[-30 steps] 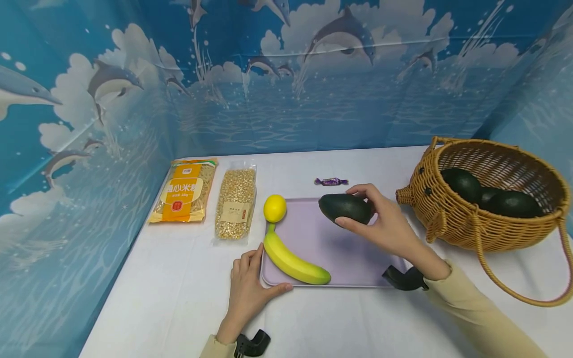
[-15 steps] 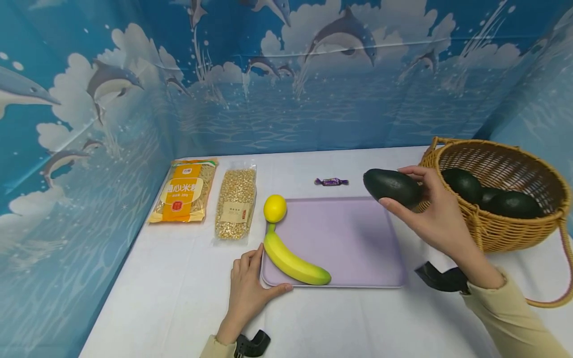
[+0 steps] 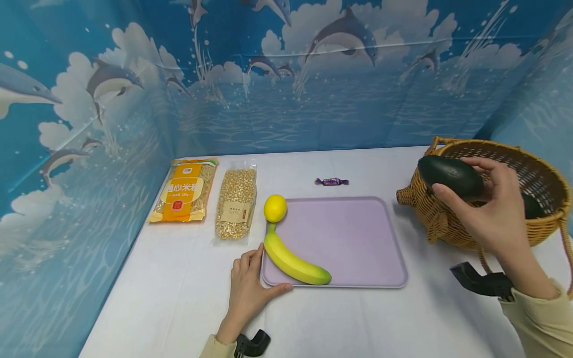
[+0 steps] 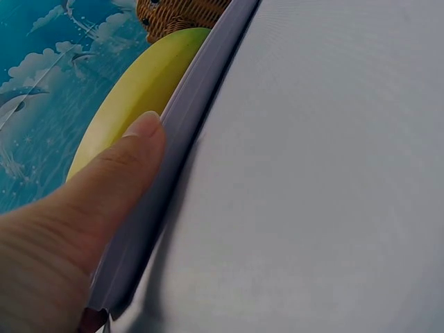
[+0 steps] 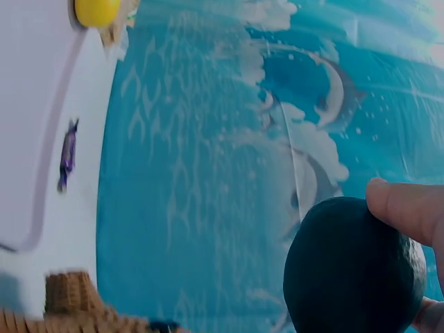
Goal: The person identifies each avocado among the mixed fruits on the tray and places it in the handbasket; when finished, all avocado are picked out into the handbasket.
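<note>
My right hand (image 3: 501,209) holds a dark green avocado (image 3: 451,175) between thumb and fingers, over the near side of the wicker basket (image 3: 452,228). In the right wrist view the avocado (image 5: 354,270) fills the lower right, a fingertip pressed on its upper end. Another avocado (image 3: 532,206) shows inside the basket behind the hand. My left hand (image 3: 250,283) rests at the near left corner of the lilac tray (image 3: 358,238), thumb and fingers spread along its edges. Its thumb (image 4: 132,149) lies on the rim beside a yellow banana (image 3: 293,261). At the tray's far left corner sits a lemon (image 3: 275,208).
Behind the tray lies a purple wrapped candy (image 3: 332,182). To the left are an orange-labelled food packet (image 3: 182,191) and a clear bag of yellow grains (image 3: 236,204). A dolphin-print curtain (image 3: 286,114) borders the white table.
My right hand has carried the avocado rightward, from above the tray to over the basket's near side. The left hand, the tray, the banana and the lemon have stayed in place.
</note>
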The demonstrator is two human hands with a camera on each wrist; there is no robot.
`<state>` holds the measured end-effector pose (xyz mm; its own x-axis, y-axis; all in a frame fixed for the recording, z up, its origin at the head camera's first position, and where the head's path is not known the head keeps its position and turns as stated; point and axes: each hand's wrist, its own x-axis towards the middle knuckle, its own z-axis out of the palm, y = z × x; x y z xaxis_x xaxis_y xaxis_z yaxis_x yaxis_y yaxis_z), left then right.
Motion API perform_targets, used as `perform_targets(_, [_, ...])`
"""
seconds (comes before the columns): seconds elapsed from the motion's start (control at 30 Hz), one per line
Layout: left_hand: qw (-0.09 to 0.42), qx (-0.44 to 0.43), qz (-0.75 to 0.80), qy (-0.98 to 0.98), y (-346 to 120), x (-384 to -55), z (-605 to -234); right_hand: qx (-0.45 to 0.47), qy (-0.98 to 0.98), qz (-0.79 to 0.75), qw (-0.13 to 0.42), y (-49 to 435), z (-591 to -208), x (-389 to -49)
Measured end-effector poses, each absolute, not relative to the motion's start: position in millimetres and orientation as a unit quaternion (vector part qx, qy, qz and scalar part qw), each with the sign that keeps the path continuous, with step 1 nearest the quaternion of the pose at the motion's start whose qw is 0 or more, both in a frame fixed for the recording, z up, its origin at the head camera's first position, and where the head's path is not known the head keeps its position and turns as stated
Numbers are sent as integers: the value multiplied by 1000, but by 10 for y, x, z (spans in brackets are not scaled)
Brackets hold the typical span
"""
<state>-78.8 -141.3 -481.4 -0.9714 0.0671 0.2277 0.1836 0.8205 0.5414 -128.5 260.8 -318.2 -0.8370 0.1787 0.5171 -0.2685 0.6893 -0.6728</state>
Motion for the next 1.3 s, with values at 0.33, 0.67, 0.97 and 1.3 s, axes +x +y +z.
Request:
perform_targets(0.33, [99, -67, -292, -949, -1414, -790, -4813, -46, -882, 350, 311, 2981, -3233, -1294])
perform_targets(0.67, [95, -65, -292, -949, -1413, -785, -4801, -128, -870, 368, 301, 3229, -3353, -1351])
perform_targets(0.97, [103, -66, -287, -950, -1413, -789, -4809, -126, -870, 361, 312, 3553, -3653, -1460])
perform_targets(1.3, [85, -56, -294, -950, -1403, -791, -4792, -118, -866, 355, 332, 3703, -3783, -1508])
